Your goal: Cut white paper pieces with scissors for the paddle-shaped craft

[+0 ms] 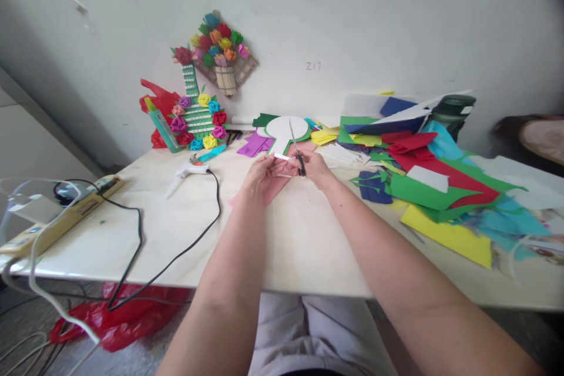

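My right hand is closed on a pair of scissors, whose blades point up and away from me. Close beside it on the left, my left hand pinches a narrow white paper strip. The strip reaches toward the scissors; whether the blades touch it I cannot tell. Under the hands lies a pink paper sheet, partly covered by my fingers. Just beyond the hands is a round white piece with a green border and a stem pointing toward me.
A white glue gun and its black cord lie left, near a power strip. A green glue bottle and a paper-flower decoration stand behind. Coloured paper scraps and a dark bottle occupy the right side.
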The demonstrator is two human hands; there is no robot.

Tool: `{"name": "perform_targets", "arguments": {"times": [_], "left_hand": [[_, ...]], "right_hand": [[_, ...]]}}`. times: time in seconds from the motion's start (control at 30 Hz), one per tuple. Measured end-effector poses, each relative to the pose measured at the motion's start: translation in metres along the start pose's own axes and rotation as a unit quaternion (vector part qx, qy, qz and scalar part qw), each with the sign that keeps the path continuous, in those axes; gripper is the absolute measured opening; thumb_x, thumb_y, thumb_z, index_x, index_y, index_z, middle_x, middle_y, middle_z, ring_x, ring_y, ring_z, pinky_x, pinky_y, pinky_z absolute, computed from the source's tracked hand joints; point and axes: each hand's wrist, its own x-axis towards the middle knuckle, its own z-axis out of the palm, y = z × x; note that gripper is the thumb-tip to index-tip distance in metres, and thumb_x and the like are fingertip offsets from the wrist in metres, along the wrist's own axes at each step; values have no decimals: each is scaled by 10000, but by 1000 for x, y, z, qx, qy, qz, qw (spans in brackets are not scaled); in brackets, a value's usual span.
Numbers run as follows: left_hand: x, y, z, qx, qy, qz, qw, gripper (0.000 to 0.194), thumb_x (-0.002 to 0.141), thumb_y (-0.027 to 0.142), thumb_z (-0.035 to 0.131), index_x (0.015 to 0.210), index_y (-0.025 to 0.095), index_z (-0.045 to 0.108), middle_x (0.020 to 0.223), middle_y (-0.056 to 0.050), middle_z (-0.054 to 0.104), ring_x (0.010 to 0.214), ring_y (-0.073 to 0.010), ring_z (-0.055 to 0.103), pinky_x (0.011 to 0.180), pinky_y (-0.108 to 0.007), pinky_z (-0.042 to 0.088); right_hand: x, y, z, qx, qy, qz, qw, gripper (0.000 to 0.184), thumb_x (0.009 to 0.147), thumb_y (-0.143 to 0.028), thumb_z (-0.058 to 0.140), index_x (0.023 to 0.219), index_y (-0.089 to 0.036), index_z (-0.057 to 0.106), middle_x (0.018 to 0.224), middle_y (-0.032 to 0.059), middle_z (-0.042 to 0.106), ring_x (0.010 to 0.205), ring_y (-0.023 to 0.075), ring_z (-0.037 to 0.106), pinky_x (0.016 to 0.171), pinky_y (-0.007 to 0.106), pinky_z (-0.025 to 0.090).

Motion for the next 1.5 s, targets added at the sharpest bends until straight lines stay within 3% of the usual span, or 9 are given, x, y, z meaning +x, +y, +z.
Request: {"name": "perform_targets", "arguments": {"times": [0.1,0.3,0.43,0.57,0.7,0.9,1.07,1.27,1.5], "left_hand": [[-1,0,1,8,4,10,1000,46,776,122,519,766,107,561,671,-60,649,650,-135,642,683,-241,513],[-1,-4,0,17,-16,40,999,77,747,147,563,811,104,564,708,-64,654,693,-145,643,709,-260,510],[-3,-3,3,30,-41,38,998,134,730,186,590,831,101,568,724,-75,662,693,-158,646,711,-271,511],[-5,-1,9,22,-25,43,999,161,748,259,577,809,110,566,670,-73,660,644,-163,648,682,-277,518],[-7,1,10,57,-43,32,997,120,731,208,597,778,103,563,697,-97,669,615,-160,646,640,-257,519],[-12,1,10,105,-75,5,992,112,717,184,611,716,103,533,649,-94,658,595,-173,643,613,-298,524],[-21,1,16,98,-99,-46,989,97,677,99,627,700,101,532,656,-92,655,609,-165,644,584,-242,514],[-23,2,18,129,-135,-114,976,157,653,23,620,805,62,602,715,-121,663,627,-169,647,618,-240,520],[-19,2,17,147,-152,-122,970,141,716,180,611,775,54,633,689,-121,650,571,-150,621,555,-226,510]], "right_hand": [[-1,-1,3,19,9,-8,1000,316,544,-354,695,751,-150,571,573,-13,610,436,79,519,408,200,425],[3,7,5,40,91,-7,995,235,564,-263,667,738,-166,543,498,-51,556,407,77,507,390,198,435],[4,7,4,64,96,-20,993,267,552,-218,662,783,-166,540,505,-63,550,402,74,502,389,195,426],[3,1,1,61,72,-33,995,334,539,-239,676,838,-162,547,523,-66,557,406,69,502,407,196,427],[2,-2,-2,52,58,-40,996,367,525,-246,681,859,-166,553,517,-74,549,409,69,498,420,201,436],[6,4,-6,59,136,-22,989,307,556,-257,649,831,-179,537,509,-74,530,403,69,494,413,200,439],[10,9,-11,16,153,-32,988,306,581,-255,595,875,-184,544,525,-72,533,443,76,511,445,202,449],[13,13,-18,-136,156,-75,975,324,612,-256,537,921,-178,592,593,-38,577,571,119,560,543,237,460],[8,5,-14,-163,101,-123,974,389,627,-235,492,988,-146,606,599,-35,571,549,101,516,544,224,430]]}}
